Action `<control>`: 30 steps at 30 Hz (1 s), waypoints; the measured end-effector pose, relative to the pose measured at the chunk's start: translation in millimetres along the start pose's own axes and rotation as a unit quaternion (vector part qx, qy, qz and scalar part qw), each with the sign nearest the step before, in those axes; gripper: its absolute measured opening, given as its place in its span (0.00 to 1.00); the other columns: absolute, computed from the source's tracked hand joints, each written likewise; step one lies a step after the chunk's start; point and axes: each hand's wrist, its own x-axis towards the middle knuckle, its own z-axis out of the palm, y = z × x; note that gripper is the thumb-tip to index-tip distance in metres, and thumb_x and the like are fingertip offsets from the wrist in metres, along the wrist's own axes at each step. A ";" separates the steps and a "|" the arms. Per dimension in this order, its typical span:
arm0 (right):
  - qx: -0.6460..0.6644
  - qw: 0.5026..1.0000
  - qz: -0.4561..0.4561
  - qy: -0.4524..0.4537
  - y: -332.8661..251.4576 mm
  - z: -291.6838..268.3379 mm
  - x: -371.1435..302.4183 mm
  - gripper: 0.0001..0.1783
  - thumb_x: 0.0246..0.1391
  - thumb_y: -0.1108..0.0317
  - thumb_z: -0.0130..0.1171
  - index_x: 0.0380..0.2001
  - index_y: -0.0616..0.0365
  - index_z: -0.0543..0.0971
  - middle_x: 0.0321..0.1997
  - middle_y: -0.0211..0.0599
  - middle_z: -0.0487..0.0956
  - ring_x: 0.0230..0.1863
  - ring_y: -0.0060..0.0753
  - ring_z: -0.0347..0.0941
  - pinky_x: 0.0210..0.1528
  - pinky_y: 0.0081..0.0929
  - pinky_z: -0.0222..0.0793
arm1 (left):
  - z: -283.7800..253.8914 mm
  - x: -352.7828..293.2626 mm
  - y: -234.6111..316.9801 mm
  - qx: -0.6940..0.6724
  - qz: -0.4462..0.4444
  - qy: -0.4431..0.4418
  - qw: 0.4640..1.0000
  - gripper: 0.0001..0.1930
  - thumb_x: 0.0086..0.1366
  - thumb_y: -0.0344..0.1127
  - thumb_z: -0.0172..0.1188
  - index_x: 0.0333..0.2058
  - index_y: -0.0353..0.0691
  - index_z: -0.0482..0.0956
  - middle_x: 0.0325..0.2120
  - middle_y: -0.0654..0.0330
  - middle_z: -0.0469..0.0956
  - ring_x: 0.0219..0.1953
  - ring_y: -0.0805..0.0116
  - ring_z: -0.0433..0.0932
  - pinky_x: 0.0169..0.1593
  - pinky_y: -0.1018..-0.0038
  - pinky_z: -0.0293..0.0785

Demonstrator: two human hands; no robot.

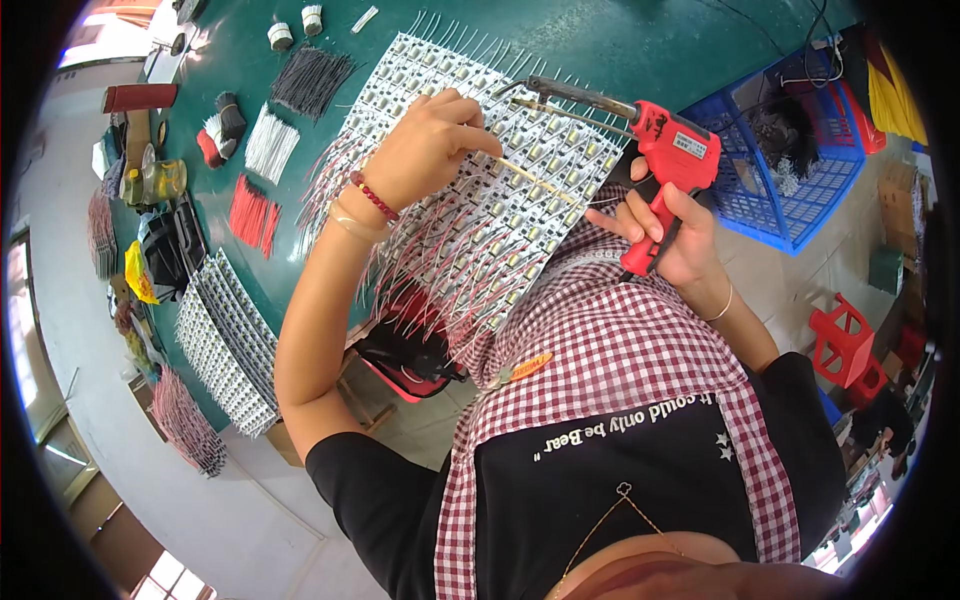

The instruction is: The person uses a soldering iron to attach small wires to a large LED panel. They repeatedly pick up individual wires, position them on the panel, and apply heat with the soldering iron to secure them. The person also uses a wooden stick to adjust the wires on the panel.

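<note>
My left hand (pixel 425 145) is closed in a pinch on a thin pale stick (pixel 540 180), which slants to the right over a white circuit board panel (pixel 545 235). Rows of small modules cover the panel, with red and white wires hanging off its near left side and white wires along its far edge. In my right hand (pixel 685 235) is a red soldering gun (pixel 678 145), fingers wrapped round its handle. The gun's long metal tip points left, above the panel's upper part. Contact between tip and board cannot be made out.
On the green table (pixel 600 40) lie bundles of black wires (pixel 312 80), white wires (pixel 271 143) and red wires (pixel 254 217). More board panels (pixel 225 335) rest at the left. A blue crate (pixel 790 215) and a red stool (pixel 842 340) stand to the right.
</note>
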 end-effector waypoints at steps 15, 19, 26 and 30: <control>-0.036 0.999 -0.026 0.014 -8.1 1.7 -1.0 0.19 0.61 0.57 0.55 0.49 0.58 0.68 0.16 0.28 0.67 0.27 0.32 0.73 0.66 0.56 0.59 | 9.5 10.4 -1.2 -0.048 0.018 -0.041 0.998 0.17 0.46 0.17 0.59 0.31 0.49 0.85 0.29 0.67 0.73 0.38 0.64 0.71 0.45 0.67 0.67; -0.042 0.998 -0.034 0.023 -9.5 3.8 -0.4 0.19 0.61 0.58 0.55 0.48 0.58 0.68 0.16 0.28 0.67 0.27 0.32 0.73 0.65 0.57 0.59 | 6.9 7.2 1.8 -0.027 0.031 -0.054 0.998 0.18 0.44 0.18 0.59 0.30 0.50 0.85 0.29 0.68 0.72 0.38 0.65 0.71 0.45 0.67 0.66; -0.030 0.999 -0.027 0.011 -5.9 7.7 4.9 0.17 0.62 0.60 0.53 0.48 0.60 0.68 0.16 0.28 0.67 0.28 0.29 0.73 0.66 0.56 0.60 | -1.3 -1.4 9.9 -0.005 0.075 -0.064 0.995 0.17 0.41 0.20 0.61 0.28 0.52 0.84 0.31 0.71 0.72 0.40 0.66 0.69 0.46 0.68 0.63; -0.028 0.999 -0.028 0.003 -4.7 7.0 9.7 0.17 0.63 0.60 0.52 0.48 0.60 0.68 0.16 0.28 0.67 0.28 0.29 0.73 0.65 0.56 0.61 | -12.6 -8.0 18.9 0.029 0.070 -0.047 0.996 0.16 0.40 0.21 0.61 0.26 0.53 0.83 0.31 0.72 0.72 0.41 0.66 0.68 0.47 0.68 0.63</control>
